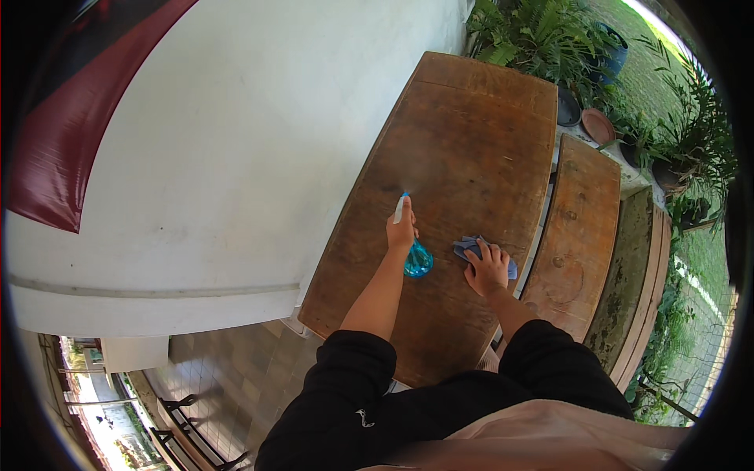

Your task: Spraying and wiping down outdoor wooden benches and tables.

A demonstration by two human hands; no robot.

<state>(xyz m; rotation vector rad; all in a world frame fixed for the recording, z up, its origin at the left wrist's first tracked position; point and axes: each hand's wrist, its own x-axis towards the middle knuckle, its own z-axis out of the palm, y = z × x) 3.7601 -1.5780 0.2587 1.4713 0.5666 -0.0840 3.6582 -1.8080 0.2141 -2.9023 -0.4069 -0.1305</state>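
Note:
My left hand (402, 231) grips a spray bottle (419, 261) around its neck and white trigger. The bottle has a clear blue body, and its blue nozzle points toward the far end of the wooden table (471, 133). A faint mist hangs over the wood just beyond the nozzle. To the right, my right hand (488, 268) presses down on a crumpled grey-blue cloth (470, 245) lying on the tabletop. Its fingers are spread over the cloth, with folds showing on both sides of them.
A white wall (228, 149) runs along the table's left side. On the right stand a wooden bench (573, 235) and a mossy ledge (624, 275). Potted plants (542, 35) crowd the far right. Tiled floor (236, 369) shows at lower left.

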